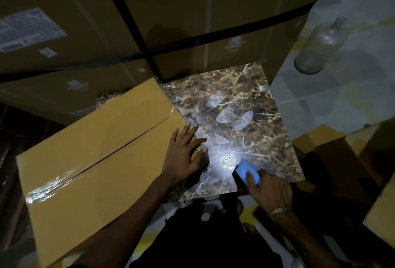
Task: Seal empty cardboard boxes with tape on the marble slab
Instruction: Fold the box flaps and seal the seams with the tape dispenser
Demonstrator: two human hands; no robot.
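On the marble slab, my left hand lies spread flat on the cardboard box. My right hand pinches the blue tape dispenser. I'd keep the flaps flush and run tape straight along the seam.

**A dim storeroom or warehouse packing spot**

Big strapped cartons fill the top of the frame, stacked close, with printed shipping labels and handling marks on their sides. A long box with clear tape over one end of its seam lies at lower left on a marble slab. More cardboard sits at the right edge, and a dusty glass bottle lies on the pale tiled floor at upper right.
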